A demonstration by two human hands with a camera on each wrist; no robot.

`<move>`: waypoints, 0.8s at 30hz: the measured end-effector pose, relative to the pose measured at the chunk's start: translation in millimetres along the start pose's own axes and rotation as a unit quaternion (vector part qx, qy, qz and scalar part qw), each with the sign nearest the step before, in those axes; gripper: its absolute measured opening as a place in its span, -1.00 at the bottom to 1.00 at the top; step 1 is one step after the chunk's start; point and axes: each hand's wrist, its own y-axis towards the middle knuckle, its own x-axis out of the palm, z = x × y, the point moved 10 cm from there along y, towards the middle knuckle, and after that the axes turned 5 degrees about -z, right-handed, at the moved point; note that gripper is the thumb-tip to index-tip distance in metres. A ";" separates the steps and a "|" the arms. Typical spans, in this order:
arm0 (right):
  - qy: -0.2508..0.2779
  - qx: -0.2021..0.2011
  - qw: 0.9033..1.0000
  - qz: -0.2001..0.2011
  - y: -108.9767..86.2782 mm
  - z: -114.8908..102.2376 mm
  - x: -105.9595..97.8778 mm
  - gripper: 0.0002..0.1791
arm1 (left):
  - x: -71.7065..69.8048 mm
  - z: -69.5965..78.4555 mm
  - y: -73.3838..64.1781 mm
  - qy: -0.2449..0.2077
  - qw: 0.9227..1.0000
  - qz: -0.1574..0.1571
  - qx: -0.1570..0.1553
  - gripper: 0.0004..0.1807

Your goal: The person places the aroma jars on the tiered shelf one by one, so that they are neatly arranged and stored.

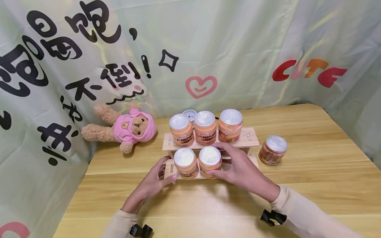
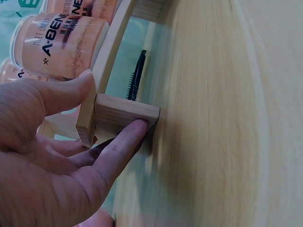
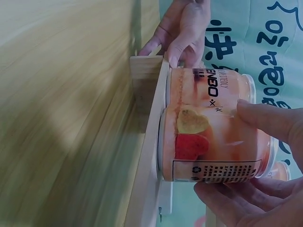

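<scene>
A two-tier wooden rack (image 1: 250, 139) stands on the table, loaded with orange jars under silvery lids. My right hand (image 1: 241, 168) grips the right-hand jar (image 1: 210, 160) on the lower tier, thumb at the front and fingers behind. In the right wrist view this jar (image 3: 213, 149) shows yellow and red shapes on its side, its base at the board. Left of it sits a second jar (image 1: 186, 162). My left hand (image 1: 152, 181) holds the lower tier's left end, thumb on the board edge and a finger against the wooden leg (image 2: 125, 111).
Three similar jars (image 1: 205, 128) line the upper tier, with a round white dial (image 1: 189, 114) partly hidden behind. A darker jar (image 1: 273, 151) stands apart at the right. A plush bear (image 1: 128, 127) in pink lies left. A fabric backdrop (image 1: 238, 66) rises behind the table (image 1: 321, 158).
</scene>
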 end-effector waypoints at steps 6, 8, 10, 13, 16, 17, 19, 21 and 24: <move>-0.010 0.001 1.000 0.003 -7.7 1.1 -7.6 -0.19 | 0.3 0.2 -0.1 0.002 1.000 -0.001 0.002 -0.18; -0.024 -0.002 1.000 0.007 -12.0 0.3 -11.9 -0.19 | 0.2 0.2 -0.2 0.001 1.000 -0.001 0.000 -0.17; -0.039 -0.004 0.999 0.013 -18.2 -0.7 -17.7 -0.19 | 0.1 -0.6 0.0 0.001 1.000 -0.001 -0.001 -0.16; -0.059 -0.005 0.998 0.028 -28.3 -1.3 -27.8 -0.20 | 0.4 -0.8 0.4 0.001 1.000 -0.003 0.000 -0.16; -0.078 -0.009 0.996 0.052 -37.3 -0.9 -40.8 -0.23 | 0.2 -1.6 0.8 0.000 1.000 -0.003 -0.001 -0.15; -0.084 -0.012 0.995 0.060 -40.0 -0.7 -45.5 -0.24 | 0.0 -1.6 0.9 0.000 1.000 -0.002 0.000 -0.15; -0.099 -0.017 0.992 0.077 -44.7 0.4 -55.6 -0.23 | -0.3 -1.7 1.1 0.000 1.000 0.000 0.000 -0.15; -0.115 -0.019 0.989 0.093 -48.9 2.5 -65.5 -0.23 | -0.8 -1.7 0.9 -0.002 1.000 0.003 -0.001 -0.15; -0.146 -0.011 0.982 0.117 -55.8 6.9 -81.0 -0.22 | -0.6 -0.6 0.5 0.000 1.000 0.003 0.001 -0.15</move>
